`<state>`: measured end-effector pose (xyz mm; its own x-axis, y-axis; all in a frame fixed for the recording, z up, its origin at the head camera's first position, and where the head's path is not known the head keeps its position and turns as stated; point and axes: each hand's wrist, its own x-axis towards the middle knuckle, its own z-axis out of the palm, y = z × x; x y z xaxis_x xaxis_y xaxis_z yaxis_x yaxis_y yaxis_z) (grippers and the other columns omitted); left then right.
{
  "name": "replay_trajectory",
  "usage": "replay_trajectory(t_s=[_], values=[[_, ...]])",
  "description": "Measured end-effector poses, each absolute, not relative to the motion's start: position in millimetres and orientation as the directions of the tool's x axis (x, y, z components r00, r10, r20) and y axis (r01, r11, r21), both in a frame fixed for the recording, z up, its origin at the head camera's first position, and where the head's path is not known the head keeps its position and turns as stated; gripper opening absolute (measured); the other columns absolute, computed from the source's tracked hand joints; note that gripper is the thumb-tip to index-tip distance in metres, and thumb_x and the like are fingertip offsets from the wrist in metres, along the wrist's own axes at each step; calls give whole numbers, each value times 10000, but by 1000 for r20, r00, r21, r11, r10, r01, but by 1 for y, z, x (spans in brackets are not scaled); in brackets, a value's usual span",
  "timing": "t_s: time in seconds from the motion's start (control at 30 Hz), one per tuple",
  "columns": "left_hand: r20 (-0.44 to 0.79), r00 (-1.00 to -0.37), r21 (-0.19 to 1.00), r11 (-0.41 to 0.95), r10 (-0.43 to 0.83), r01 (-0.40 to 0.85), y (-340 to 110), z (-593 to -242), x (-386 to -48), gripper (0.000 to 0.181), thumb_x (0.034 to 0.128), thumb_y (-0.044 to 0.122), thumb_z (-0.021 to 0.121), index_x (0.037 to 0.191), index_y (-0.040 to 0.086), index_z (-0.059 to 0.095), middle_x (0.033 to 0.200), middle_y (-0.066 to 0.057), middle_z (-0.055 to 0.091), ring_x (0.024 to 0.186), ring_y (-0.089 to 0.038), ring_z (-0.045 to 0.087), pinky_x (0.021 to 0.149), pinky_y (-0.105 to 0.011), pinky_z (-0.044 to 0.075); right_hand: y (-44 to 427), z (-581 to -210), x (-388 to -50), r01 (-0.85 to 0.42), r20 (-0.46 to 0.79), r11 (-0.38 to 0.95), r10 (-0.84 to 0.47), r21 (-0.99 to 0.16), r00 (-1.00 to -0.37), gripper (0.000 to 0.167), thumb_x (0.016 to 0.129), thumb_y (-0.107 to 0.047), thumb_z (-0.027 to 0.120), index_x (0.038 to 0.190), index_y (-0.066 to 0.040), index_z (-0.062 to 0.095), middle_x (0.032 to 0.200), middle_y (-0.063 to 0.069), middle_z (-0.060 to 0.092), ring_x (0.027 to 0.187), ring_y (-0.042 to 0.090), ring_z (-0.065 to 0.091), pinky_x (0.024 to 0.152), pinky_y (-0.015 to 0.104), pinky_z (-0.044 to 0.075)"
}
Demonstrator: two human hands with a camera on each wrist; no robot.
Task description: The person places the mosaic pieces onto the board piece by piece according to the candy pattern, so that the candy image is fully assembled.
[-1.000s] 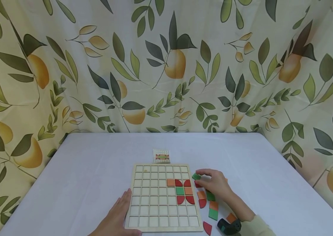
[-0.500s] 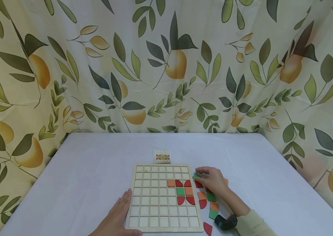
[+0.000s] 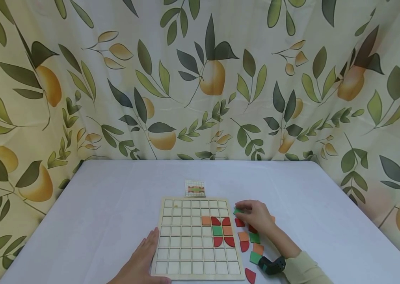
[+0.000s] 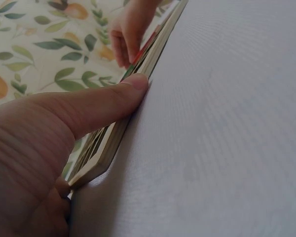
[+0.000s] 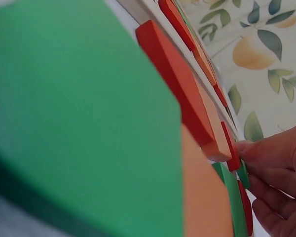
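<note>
A pale wooden grid board (image 3: 182, 254) lies on the table with red, orange and green tiles set in cells on its right side. My left hand (image 3: 142, 254) rests along the board's left edge with fingers straight; in the left wrist view its thumb (image 4: 103, 101) presses the board's near edge. Beside the board's upper right corner, my right hand (image 3: 257, 215) pinches a green square tile (image 3: 237, 212) between thumb and fingers. In the right wrist view that green tile (image 5: 243, 174) is mostly hidden by the fingers.
Loose tiles lie right of the board, among them a red quarter-round tile (image 3: 250, 275), an orange square (image 3: 258, 249) and a green square (image 3: 255, 258). A small pattern card (image 3: 195, 189) stands behind the board. A patterned curtain (image 3: 192, 79) hangs beyond the white table (image 3: 114, 197).
My right hand has shifted slightly and its wrist has moved a little left, covering an orange tile seen earlier. The left hand and the board tiles stay as they were.
</note>
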<state>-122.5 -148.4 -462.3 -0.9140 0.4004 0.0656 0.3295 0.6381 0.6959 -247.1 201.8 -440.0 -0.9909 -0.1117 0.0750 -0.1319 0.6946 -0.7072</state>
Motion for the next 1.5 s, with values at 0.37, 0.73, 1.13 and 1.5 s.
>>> replay_trajectory(t_s=[0.37,0.73,1.13,1.5], values=[[70,-913,687,645,401,335,-148,-463,-122,1246,630,612,724,1421,-106,81,1472,-257,155,1347,-386,113,946,-20,-98,213,-437,-251,-173,36,669,-213,-723,-976,308,788,-112,725,1090,-75,677,1065,44,646,1040,243,560,845,396,491],[75,-912,684,645,402,341,-148,-464,-123,1250,631,616,720,1419,-110,76,1472,-257,155,1342,-397,116,942,-20,-105,219,-436,-251,-169,30,713,-203,-681,-979,359,755,-125,757,1101,-78,671,1075,40,646,1080,265,543,870,440,470],[76,-911,683,645,405,343,-148,-466,-124,1251,631,617,720,1420,-108,75,1475,-252,148,1345,-390,112,942,-20,-107,219,-436,-251,-165,35,707,-195,-688,-980,298,765,-44,729,1059,-70,689,1037,23,656,1042,254,561,837,388,496],[92,-907,677,642,412,360,-149,-464,-123,1246,630,612,725,1418,-113,86,1470,-263,158,1340,-404,121,953,-26,-99,207,-428,-247,-205,63,688,-226,-696,-972,298,777,-111,733,1071,-81,689,1028,9,661,1062,253,548,872,462,464]])
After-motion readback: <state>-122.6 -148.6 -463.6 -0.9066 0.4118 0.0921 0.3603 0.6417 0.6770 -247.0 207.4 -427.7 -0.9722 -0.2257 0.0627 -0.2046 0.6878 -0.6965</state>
